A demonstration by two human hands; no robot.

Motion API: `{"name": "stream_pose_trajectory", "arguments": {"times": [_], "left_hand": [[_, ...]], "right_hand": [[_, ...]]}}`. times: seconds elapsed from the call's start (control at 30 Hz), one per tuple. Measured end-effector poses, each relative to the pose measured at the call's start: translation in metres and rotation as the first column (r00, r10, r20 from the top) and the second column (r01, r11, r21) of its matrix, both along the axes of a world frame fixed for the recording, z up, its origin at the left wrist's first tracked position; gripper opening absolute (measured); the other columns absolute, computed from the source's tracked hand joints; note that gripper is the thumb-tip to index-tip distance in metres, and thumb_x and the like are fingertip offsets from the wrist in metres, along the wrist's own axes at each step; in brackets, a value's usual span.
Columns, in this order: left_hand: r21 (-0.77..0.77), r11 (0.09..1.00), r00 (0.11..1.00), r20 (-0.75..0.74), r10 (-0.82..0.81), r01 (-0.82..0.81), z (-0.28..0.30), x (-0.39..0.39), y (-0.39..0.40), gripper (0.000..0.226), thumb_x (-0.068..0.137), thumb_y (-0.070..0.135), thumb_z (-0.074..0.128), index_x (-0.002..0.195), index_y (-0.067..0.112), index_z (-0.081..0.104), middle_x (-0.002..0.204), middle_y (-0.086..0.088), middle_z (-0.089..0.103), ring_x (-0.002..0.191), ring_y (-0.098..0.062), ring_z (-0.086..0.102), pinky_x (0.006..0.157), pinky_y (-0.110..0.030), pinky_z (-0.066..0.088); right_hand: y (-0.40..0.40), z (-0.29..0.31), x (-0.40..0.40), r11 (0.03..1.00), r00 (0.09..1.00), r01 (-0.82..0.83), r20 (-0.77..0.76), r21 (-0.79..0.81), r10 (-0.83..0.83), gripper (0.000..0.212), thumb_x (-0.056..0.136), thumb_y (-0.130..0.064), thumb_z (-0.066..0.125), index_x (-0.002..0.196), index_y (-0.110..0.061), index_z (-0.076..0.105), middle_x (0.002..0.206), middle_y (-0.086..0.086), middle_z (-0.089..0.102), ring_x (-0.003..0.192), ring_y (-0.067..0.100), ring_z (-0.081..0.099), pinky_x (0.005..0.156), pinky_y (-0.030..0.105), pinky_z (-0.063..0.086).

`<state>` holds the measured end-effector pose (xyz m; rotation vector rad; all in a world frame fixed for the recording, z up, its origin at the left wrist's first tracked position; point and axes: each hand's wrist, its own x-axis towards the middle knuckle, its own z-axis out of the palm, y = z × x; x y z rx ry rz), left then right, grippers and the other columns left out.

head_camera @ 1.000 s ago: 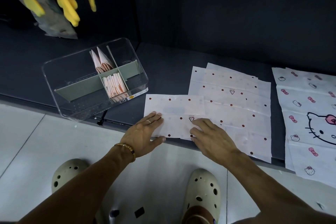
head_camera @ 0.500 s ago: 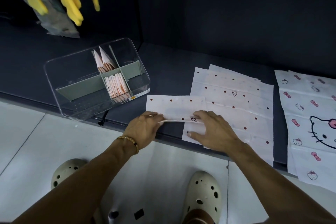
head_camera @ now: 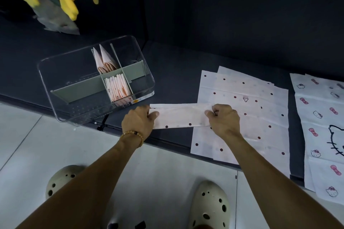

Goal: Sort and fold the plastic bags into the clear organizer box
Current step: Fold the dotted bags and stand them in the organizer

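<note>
Dark ledge (head_camera: 176,80): bag (head_camera: 180,116) between fingers (head_camera: 209,113).

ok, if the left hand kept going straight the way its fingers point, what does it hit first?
Probably the clear organizer box: the left hand, pinching the folded dotted bag, points up toward its near right corner. Depth is unclear.

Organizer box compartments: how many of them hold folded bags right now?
2. In the clear organizer box, the far middle compartment holds triangle-folded bags; the near middle compartment, right in front of it, holds a packed row of folded bags. The other compartments look bare.
</note>
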<state>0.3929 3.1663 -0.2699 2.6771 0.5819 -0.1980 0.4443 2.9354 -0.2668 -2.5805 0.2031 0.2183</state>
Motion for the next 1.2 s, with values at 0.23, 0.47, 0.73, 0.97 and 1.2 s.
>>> {"name": "stream_pose_trajectory", "arguments": {"times": [0.23,0.47,0.73,0.97,1.2], "left_hand": [[0.065,0.998,1.0,-0.019,-0.004,0.006,-0.005,0.02,0.005,0.037,0.089,0.055,0.052,0.081,0.019,0.05,0.084,-0.004,0.053,0.081,-0.023,0.057,0.07,-0.034,0.047],[0.192,0.981,0.996,0.086,0.003,-0.019,0.002,0.013,0.0,0.037,0.085,0.055,0.057,0.091,0.019,0.053,0.079,-0.003,0.058,0.07,-0.02,0.053,0.062,-0.032,0.048],[0.32,0.754,0.759,0.138,-0.636,0.574,-0.003,0.0,0.0,0.047,0.087,0.008,0.06,0.133,0.009,0.051,0.142,-0.012,0.047,0.134,-0.03,0.04,0.108,-0.042,0.034],[0.06,0.787,0.787,0.028,-0.617,0.615,-0.021,-0.001,0.012,0.055,0.101,0.041,0.029,0.151,0.023,0.016,0.159,0.008,0.008,0.145,-0.008,0.004,0.116,-0.021,0.006],[0.044,0.798,0.79,0.121,-0.601,0.601,-0.025,-0.004,0.009,0.055,0.1,0.035,0.038,0.149,0.018,0.021,0.157,0.001,0.018,0.146,-0.012,0.01,0.119,-0.026,0.01]], "right_hand": [[0.001,-0.002,0.01,0.99,0.99,0.137,-0.031,0.033,-0.136,0.02,0.085,-0.036,0.067,0.07,-0.022,0.065,0.078,0.001,0.068,0.084,0.025,0.063,0.071,0.024,0.04],[0.004,-0.003,0.014,0.986,0.984,0.167,-0.061,-0.028,-0.169,0.028,0.084,-0.038,0.068,0.064,-0.021,0.059,0.064,-0.002,0.057,0.07,0.02,0.052,0.065,0.024,0.037],[0.004,-0.007,0.016,0.988,0.986,0.144,-0.071,-0.062,-0.148,0.027,0.086,-0.04,0.065,0.076,-0.015,0.063,0.074,0.003,0.06,0.074,0.023,0.056,0.063,0.024,0.038],[0.004,-0.002,0.009,0.993,0.992,0.112,0.057,-0.046,-0.109,0.021,0.082,-0.033,0.072,0.085,-0.015,0.063,0.089,0.003,0.062,0.086,0.026,0.061,0.067,0.025,0.038],[0.075,-0.016,-0.026,0.76,0.737,-0.583,0.205,-0.288,0.643,0.055,0.087,-0.007,0.054,0.14,-0.001,0.043,0.153,0.017,0.032,0.142,0.032,0.027,0.116,0.04,0.023]]}}
